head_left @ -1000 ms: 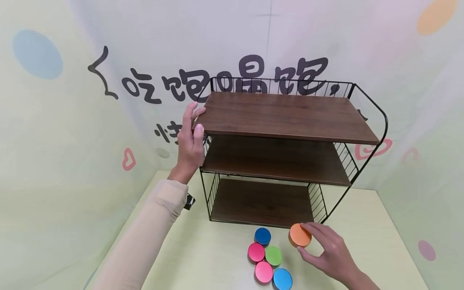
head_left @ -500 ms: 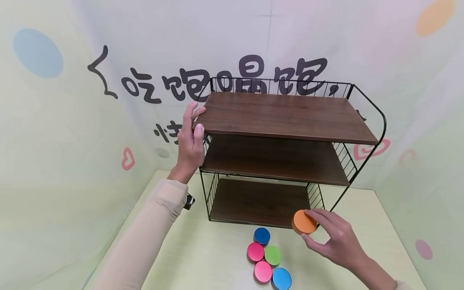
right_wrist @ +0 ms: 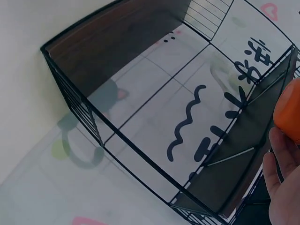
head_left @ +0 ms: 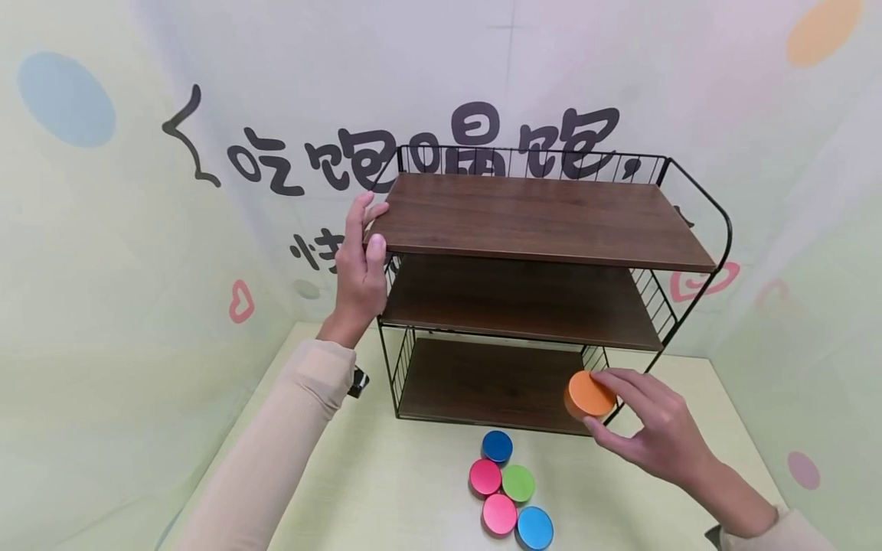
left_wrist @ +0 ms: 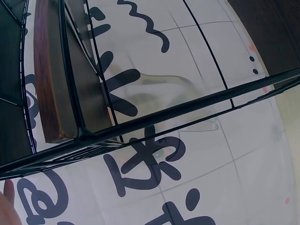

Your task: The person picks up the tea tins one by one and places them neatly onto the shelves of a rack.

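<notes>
In the head view my left hand (head_left: 361, 272) grips the upper left side of a three-tier shelf rack (head_left: 544, 218) with brown boards and a black wire frame. Only a fingertip shows in the left wrist view, low at the left. My right hand (head_left: 654, 425) pinches a round orange tin (head_left: 591, 395) between thumb and fingers, held off the table in front of the bottom shelf's right end. The right wrist view shows the same orange tin (right_wrist: 289, 111) at its right edge, partly cut off.
On the table before the rack stand several round tins: dark blue (head_left: 497, 446), two pink (head_left: 499, 513), green (head_left: 518, 483) and light blue (head_left: 534, 528). Printed cloth walls (head_left: 207, 428) close in the back and sides. The bottom shelf (head_left: 482, 386) sits low, near the table.
My right hand has raised the orange tin and carried it toward the rack, slightly right. The left hand has stayed on the rack, and the other tins have not moved.
</notes>
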The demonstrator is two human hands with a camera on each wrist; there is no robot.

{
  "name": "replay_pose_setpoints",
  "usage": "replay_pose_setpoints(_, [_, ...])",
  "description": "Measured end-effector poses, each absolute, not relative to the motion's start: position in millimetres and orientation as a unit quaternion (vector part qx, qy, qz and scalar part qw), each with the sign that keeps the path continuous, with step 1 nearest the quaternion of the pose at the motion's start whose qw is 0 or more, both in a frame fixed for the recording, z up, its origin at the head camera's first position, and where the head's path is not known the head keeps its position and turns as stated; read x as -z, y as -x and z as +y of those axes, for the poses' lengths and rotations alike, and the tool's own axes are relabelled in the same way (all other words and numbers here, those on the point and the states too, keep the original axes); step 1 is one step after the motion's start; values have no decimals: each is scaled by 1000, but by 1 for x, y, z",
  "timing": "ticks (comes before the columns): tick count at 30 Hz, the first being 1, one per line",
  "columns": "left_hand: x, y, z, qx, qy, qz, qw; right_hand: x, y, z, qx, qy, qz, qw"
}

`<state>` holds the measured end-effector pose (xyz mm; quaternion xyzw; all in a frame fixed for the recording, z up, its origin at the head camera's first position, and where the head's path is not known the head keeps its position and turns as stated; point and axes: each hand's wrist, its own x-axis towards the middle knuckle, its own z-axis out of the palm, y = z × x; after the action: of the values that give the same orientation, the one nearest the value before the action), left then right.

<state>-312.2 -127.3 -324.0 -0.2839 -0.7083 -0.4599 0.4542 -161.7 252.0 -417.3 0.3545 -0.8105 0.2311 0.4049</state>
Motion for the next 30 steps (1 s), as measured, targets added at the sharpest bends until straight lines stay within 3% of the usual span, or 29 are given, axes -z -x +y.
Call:
replay_pose_setpoints(9, [326, 312, -130, 460, 282, -708, 456, 390, 168, 253, -222, -378, -792, 425])
replay_pose_setpoints(30, [325, 313, -128, 461, 285, -707, 453, 304, 169, 259, -263, -361, -718, 533])
